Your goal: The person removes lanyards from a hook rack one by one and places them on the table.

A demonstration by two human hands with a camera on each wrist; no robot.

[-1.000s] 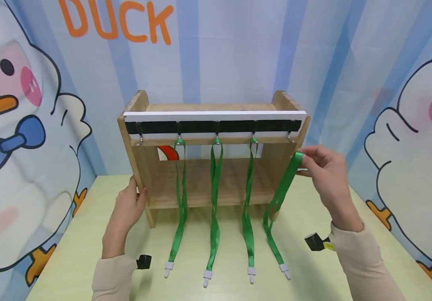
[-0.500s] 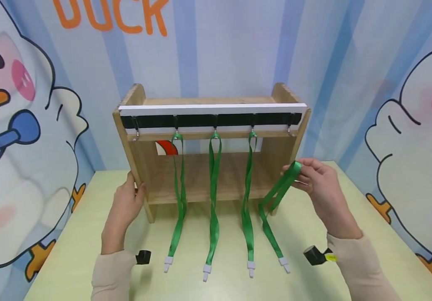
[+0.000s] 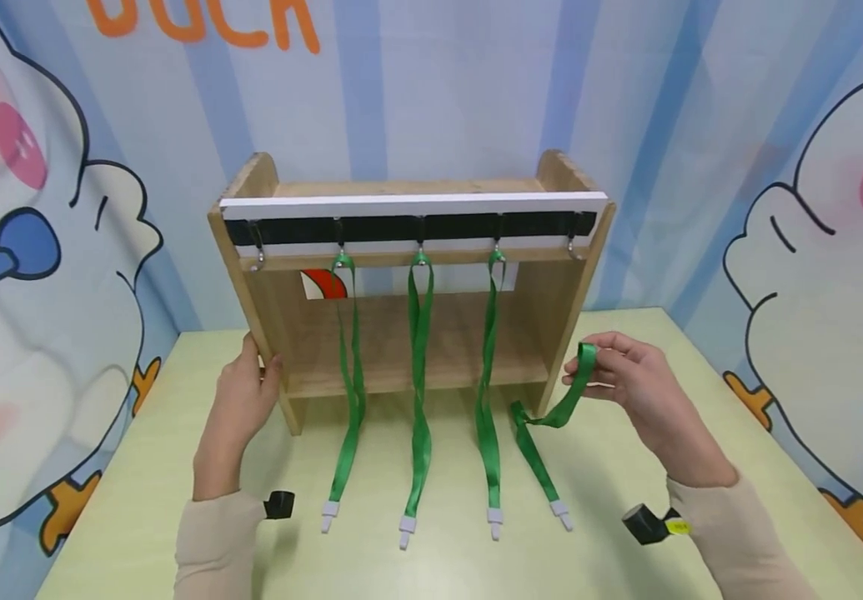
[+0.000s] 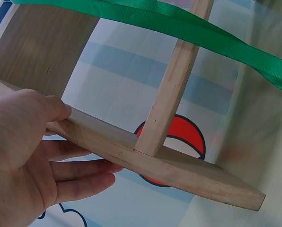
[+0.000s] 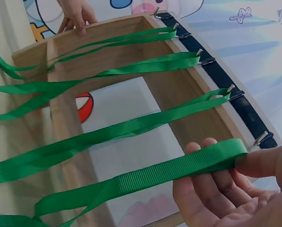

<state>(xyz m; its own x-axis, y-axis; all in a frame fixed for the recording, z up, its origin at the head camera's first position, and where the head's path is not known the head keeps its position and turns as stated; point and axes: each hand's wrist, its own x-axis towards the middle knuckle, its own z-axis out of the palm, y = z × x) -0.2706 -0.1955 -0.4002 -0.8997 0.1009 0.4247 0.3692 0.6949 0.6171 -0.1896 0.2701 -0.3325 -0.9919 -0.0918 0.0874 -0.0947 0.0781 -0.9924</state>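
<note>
My right hand (image 3: 629, 379) pinches the top loop of a green lanyard (image 3: 532, 446) just right of a wooden rack (image 3: 386, 342). The strap sags in a bend, and its white clip (image 3: 561, 514) lies low at the front. In the right wrist view the thumb and fingers hold the loop (image 5: 179, 168) close to the end hook (image 5: 260, 138), apart from it. My left hand (image 3: 239, 392) grips the rack's left side board (image 4: 112, 146), thumb on one face and fingers on the other. Three more green lanyards (image 3: 419, 333) hang from the rack's middle hooks.
Metal hooks sit along a black strip (image 3: 382, 227) on the rack's front rail. The leftmost hook (image 3: 257, 254) and the rightmost hook (image 3: 573, 243) carry no lanyard. The rack stands on a pale table (image 3: 138, 492), before a striped duck-print curtain (image 3: 461, 92).
My right hand has come down, away from the rail, and the held lanyard sags more. The head view has shifted slightly, so the rack sits higher. My left hand keeps its grip.
</note>
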